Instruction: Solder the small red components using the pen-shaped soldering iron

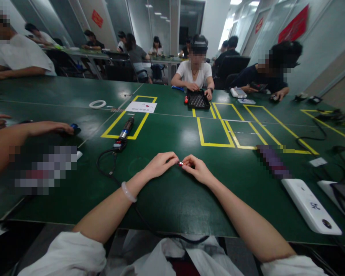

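Observation:
Between my two hands, just above the green table, is a small red-and-silver piece [180, 163], too small for me to tell its kind. My left hand [161, 165] pinches it from the left with thumb and fingertips. From the other side my right hand [197, 169] has its fingers closed on the same piece. The fingertips cover part of it. An electric screwdriver [125, 131] with a black cable lies on the table beyond my left hand.
A white power bank [312, 207] lies at the right beside a blurred-out phone-like object. Another person's arm [37, 132] reaches in from the left. Across the table a person handles a black tray [198, 100]. Yellow tape [218, 145] marks rectangles on the green table [172, 207].

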### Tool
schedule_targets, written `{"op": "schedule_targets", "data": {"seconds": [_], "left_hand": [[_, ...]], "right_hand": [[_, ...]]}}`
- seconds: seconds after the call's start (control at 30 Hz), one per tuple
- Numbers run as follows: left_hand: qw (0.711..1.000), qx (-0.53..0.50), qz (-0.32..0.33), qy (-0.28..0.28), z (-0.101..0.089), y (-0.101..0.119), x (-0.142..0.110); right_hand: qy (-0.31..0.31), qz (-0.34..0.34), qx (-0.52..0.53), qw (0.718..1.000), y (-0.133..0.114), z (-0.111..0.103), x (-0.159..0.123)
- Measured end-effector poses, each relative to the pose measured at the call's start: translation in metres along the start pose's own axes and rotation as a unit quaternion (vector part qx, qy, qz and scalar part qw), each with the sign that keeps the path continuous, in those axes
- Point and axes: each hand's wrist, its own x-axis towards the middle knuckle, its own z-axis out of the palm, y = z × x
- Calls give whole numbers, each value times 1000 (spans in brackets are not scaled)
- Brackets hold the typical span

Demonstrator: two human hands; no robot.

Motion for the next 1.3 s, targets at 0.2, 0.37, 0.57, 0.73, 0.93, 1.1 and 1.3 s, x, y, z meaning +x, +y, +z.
{"op": "schedule_targets", "data": {"seconds": [0.2, 0.37, 0.57, 0.73, 0.93, 1.1, 1.3], "left_hand": [[909, 299, -156, 244, -63, -54, -13], [835, 361, -358, 209, -104, -101, -43], [839, 331, -405, 148, -110, -114, -47], [837, 316, -410, 178, -110, -117, -42], [842, 301, -414, 170, -118, -130, -44], [847, 284, -416, 170, -121, -137, -45], [848, 285, -406, 188, -103, -123, -36]], "right_hand": [[4, 14, -17, 1000, 1, -1, 0], [-5, 11, -29, 1000, -2, 0, -1], [-7, 14, -27, 1000, -2, 0, -1], [-8, 12, -28, 999, -2, 0, -1], [-12, 14, -25, 1000, -1, 0, -1], [-12, 13, -23, 1000, 1, 0, -1], [-9, 6, -30, 999, -2, 1, -1]]}}
